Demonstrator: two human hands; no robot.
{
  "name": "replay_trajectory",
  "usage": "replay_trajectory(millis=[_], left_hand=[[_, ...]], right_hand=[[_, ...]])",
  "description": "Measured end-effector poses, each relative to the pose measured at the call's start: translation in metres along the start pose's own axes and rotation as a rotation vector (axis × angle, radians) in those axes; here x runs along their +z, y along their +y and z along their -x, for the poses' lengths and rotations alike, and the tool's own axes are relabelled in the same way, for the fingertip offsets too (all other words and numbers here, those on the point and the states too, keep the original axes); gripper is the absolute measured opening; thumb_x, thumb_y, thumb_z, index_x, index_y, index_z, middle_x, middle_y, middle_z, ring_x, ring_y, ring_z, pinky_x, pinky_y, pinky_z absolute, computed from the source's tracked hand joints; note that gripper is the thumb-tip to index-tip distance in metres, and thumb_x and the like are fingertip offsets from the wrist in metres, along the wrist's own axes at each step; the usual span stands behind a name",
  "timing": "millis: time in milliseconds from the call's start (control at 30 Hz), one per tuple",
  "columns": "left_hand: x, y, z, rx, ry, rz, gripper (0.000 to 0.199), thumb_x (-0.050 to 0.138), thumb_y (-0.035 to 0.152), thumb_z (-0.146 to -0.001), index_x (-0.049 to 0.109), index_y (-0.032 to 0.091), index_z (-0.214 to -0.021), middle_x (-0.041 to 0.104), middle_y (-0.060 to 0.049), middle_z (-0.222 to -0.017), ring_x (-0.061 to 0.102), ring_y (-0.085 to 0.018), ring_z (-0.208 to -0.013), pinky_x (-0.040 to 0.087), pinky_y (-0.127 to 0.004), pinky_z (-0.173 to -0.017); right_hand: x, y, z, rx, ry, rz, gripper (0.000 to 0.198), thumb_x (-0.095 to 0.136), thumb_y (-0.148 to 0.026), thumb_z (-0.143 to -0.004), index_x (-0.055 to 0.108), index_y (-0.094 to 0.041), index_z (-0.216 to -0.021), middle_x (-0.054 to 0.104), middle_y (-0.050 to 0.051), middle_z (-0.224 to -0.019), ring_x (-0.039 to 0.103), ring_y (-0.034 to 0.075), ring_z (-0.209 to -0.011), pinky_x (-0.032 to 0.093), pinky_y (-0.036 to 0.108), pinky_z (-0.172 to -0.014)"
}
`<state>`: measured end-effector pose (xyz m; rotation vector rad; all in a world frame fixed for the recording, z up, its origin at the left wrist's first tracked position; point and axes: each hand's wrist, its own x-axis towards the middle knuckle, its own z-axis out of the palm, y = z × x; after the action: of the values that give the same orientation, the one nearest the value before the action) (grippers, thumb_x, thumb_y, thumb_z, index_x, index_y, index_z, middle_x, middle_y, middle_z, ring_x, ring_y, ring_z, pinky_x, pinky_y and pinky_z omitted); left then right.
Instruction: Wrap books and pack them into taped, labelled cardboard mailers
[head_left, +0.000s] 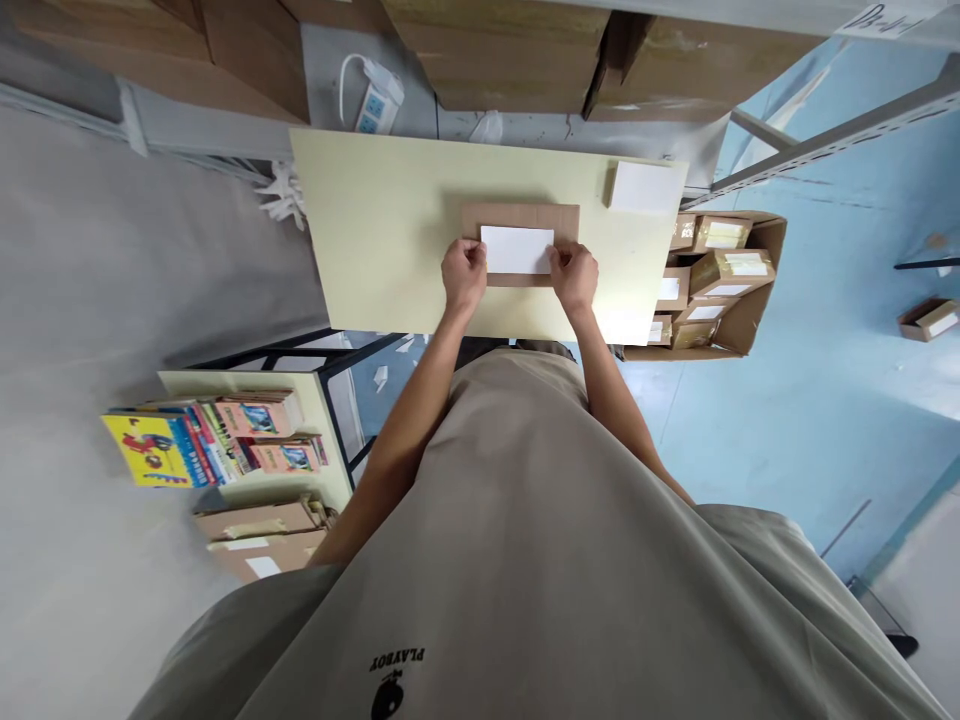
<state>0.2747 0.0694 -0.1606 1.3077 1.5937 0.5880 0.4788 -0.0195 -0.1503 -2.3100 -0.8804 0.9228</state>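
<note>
A flat brown cardboard parcel (pixel 521 216) lies on the pale yellow tabletop (pixel 382 230). Over its upper face is a blank white label (pixel 517 250), pinched at both ends. My left hand (pixel 465 272) is closed on the label's left end, thumb and fingers together. Its right end is gripped the same way by my right hand (pixel 574 275). Whether the label touches the cardboard all over I cannot tell. Toward the table's far right corner sits a stack of white labels (pixel 643 187).
Large cardboard boxes (pixel 510 60) line the shelf behind the table, with a white power strip (pixel 379 105) beside them. An open carton (pixel 765 290) of labelled parcels stands at the right. At the left, a side table (pixel 247 490) bears books (pixel 161 450) and flattened cardboard (pixel 262 535).
</note>
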Motion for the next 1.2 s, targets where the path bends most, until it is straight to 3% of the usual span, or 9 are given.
replay_trajectory(millis=[267, 533, 833, 1100, 1200], left_hand=[[0.003, 0.0, 0.0, 0.01, 0.006, -0.017, 0.022, 0.081, 0.034, -0.104, 0.066, 0.027, -0.09, 0.076, -0.006, -0.092, 0.077, -0.026, -0.102, 0.059, -0.038, -0.106], [0.006, -0.003, -0.002, 0.013, 0.006, -0.079, 0.018, 0.077, 0.028, -0.107, 0.068, 0.025, -0.092, 0.077, -0.006, -0.092, 0.076, -0.025, -0.1, 0.059, -0.038, -0.106], [0.008, -0.009, -0.004, 0.031, 0.02, -0.154, 0.013, 0.073, 0.021, -0.107, 0.071, 0.024, -0.095, 0.079, -0.005, -0.095, 0.076, -0.024, -0.096, 0.061, -0.038, -0.104], [0.008, -0.014, -0.007, 0.035, 0.007, -0.168, 0.012, 0.075, 0.02, -0.107, 0.071, 0.023, -0.096, 0.08, -0.007, -0.099, 0.077, -0.025, -0.099, 0.06, -0.039, -0.108], [0.008, -0.017, -0.008, 0.056, 0.013, -0.163, 0.012, 0.075, 0.022, -0.107, 0.072, 0.023, -0.096, 0.08, -0.007, -0.099, 0.077, -0.024, -0.098, 0.061, -0.038, -0.107]], right_hand=[[0.007, 0.005, -0.002, -0.035, 0.046, 0.01, 0.029, 0.067, -0.047, -0.119, 0.071, -0.024, -0.102, 0.079, 0.014, -0.11, 0.076, 0.033, -0.113, 0.063, 0.054, -0.111], [0.002, -0.006, 0.0, 0.02, -0.001, 0.108, 0.022, 0.063, -0.035, -0.12, 0.07, -0.023, -0.103, 0.079, 0.016, -0.12, 0.076, 0.034, -0.116, 0.06, 0.057, -0.117], [-0.004, -0.012, -0.002, 0.037, -0.024, 0.207, 0.021, 0.062, -0.036, -0.119, 0.073, -0.023, -0.107, 0.083, 0.017, -0.121, 0.076, 0.036, -0.117, 0.062, 0.06, -0.116], [-0.026, -0.015, -0.002, -0.019, -0.248, 0.319, 0.012, 0.081, -0.033, -0.105, 0.082, -0.021, -0.102, 0.086, 0.018, -0.111, 0.078, 0.039, -0.115, 0.066, 0.061, -0.111], [-0.025, -0.02, -0.019, -0.035, -0.285, 0.324, 0.022, 0.087, -0.041, -0.101, 0.084, -0.019, -0.104, 0.084, 0.02, -0.111, 0.079, 0.041, -0.116, 0.067, 0.063, -0.112]])
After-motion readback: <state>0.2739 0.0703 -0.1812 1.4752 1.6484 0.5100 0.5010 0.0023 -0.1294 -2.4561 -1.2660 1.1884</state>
